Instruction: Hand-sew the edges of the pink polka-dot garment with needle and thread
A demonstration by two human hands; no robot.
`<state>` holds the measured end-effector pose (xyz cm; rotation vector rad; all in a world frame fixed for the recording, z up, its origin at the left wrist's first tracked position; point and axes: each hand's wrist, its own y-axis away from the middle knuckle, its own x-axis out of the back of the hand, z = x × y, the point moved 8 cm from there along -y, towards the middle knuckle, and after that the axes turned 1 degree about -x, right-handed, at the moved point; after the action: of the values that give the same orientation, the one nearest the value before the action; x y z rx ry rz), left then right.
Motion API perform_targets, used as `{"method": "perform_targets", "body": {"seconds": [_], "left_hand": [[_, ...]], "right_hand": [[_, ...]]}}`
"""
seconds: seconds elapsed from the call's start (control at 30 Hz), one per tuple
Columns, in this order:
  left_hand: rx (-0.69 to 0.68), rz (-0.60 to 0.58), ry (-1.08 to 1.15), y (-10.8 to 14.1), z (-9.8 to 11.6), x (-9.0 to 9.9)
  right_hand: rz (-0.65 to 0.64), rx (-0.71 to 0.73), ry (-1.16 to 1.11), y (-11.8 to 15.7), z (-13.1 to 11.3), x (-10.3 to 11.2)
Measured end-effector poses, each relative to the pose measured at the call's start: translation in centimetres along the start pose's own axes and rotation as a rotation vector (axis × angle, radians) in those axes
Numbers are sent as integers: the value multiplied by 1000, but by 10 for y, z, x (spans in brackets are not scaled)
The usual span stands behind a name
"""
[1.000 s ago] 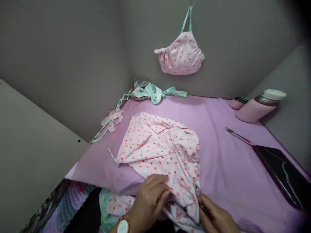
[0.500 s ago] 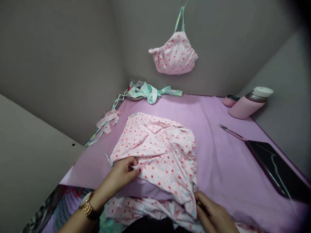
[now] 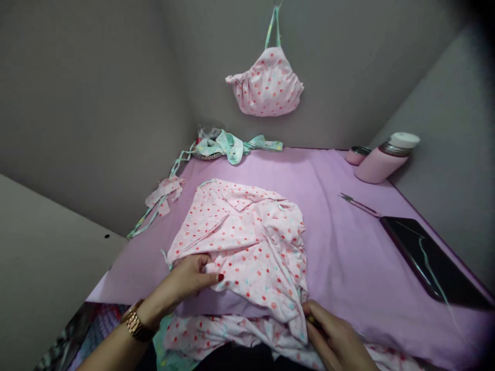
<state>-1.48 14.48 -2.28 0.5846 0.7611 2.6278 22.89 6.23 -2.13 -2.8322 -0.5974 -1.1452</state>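
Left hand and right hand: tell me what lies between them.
The head view shows the pink spotted fabric between left hand and right hand, with purple cloth showing along its lower edge.

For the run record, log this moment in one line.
left hand: holding pink dotted cloth by near edge | right hand: at cloth's near-right corner, grip partly hidden | thread snips: lying on purple sheet

pink cloth (image 3: 247, 252), small red flower print, aqua trim at top left, loosely folded, creased, lying on purple sheet (image 3: 328, 252), right side bunched
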Motion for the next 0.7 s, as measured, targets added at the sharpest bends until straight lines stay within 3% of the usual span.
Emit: {"method": "perform_targets", "body": {"seconds": [0.23, 0.7], "left_hand": [[45, 67, 116, 2, 4, -1], [121, 36, 344, 9, 9, -2]], "right_hand": [[-21, -10, -47, 0, 1, -1], [47, -44, -74, 0, -2, 4]]}}
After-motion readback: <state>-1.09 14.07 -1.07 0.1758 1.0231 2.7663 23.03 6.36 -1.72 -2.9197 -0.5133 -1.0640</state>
